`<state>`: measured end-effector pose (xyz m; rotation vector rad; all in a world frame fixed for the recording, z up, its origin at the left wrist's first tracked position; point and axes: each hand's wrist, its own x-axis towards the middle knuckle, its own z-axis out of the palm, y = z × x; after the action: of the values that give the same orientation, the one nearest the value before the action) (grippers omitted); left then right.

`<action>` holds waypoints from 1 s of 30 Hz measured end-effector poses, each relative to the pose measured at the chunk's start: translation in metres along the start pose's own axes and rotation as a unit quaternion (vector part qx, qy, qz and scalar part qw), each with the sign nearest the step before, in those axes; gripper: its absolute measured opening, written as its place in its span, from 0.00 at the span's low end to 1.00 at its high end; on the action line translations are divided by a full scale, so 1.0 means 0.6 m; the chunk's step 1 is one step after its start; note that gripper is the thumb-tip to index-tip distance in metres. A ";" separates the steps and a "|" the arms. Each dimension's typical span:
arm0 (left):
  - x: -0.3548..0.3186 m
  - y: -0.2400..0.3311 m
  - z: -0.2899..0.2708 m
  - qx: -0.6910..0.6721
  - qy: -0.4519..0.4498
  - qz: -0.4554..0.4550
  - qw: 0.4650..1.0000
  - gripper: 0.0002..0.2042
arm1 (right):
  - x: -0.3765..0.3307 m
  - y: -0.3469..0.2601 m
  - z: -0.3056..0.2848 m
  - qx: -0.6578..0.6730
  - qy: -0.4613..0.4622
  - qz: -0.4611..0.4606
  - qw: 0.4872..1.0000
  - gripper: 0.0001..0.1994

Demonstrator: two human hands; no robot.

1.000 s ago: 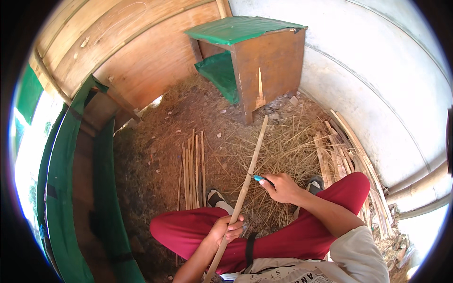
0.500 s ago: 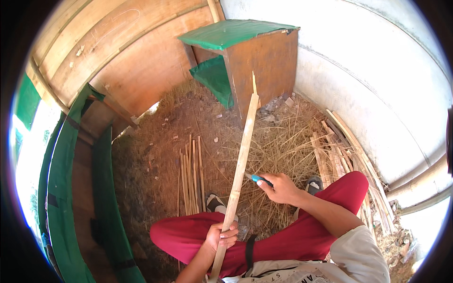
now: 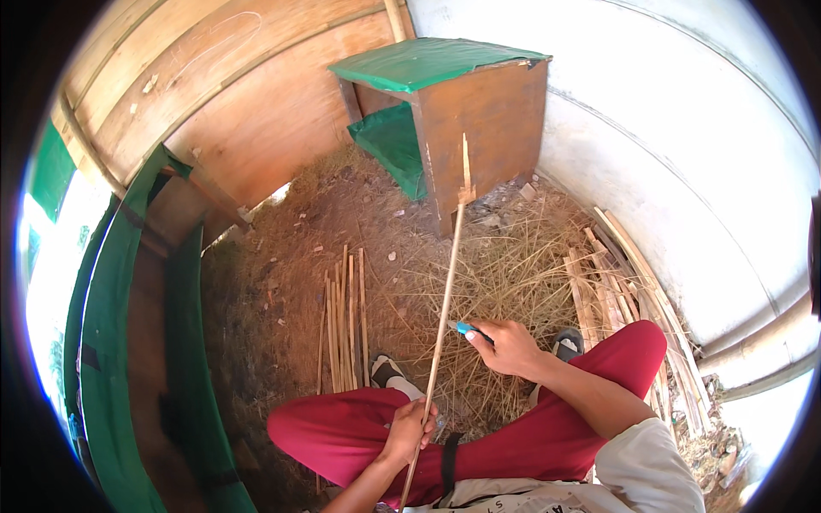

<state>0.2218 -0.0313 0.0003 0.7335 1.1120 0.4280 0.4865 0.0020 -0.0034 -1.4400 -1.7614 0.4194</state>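
My left hand is closed around the lower part of a long bamboo strip. The strip slants up and away from my lap, its narrow edge toward me, and a thin splintered tip stands at its far end. In my right hand is a utility knife with a blue handle. Its short blade lies at the right side of the strip, about midway along; whether it touches cannot be made out. Both hands are over my crossed legs in dark red trousers.
Several thin bamboo strips lie left of my foot. Dry shavings cover the ground ahead. More split bamboo lies along the white wall at right. A green-topped wooden cabinet stands ahead, a green-covered bench at left.
My left hand has turned the bamboo strip from its broad face to its narrow edge. My right hand, with the knife, has stayed nearly in place, shifting slightly toward me.
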 end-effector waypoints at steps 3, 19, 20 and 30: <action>-0.001 0.006 0.013 0.082 0.039 0.015 0.996 0.16 | 0.000 -0.001 0.002 -0.027 -0.016 0.013 0.999 0.16; 0.016 -0.013 0.025 0.174 0.104 0.068 0.977 0.19 | -0.012 0.000 0.011 -0.125 -0.066 -0.041 0.989 0.19; 0.013 -0.011 0.025 0.177 0.114 0.062 0.976 0.19 | -0.012 -0.002 0.012 -0.130 -0.067 -0.035 0.989 0.20; 0.005 -0.008 0.015 0.137 0.084 0.005 0.987 0.16 | -0.018 0.009 0.031 -0.150 -0.090 -0.007 0.985 0.23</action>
<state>0.2313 -0.0356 -0.0029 0.9577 1.3424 0.3533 0.4763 -0.0025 -0.0227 -1.6383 -2.0461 0.2921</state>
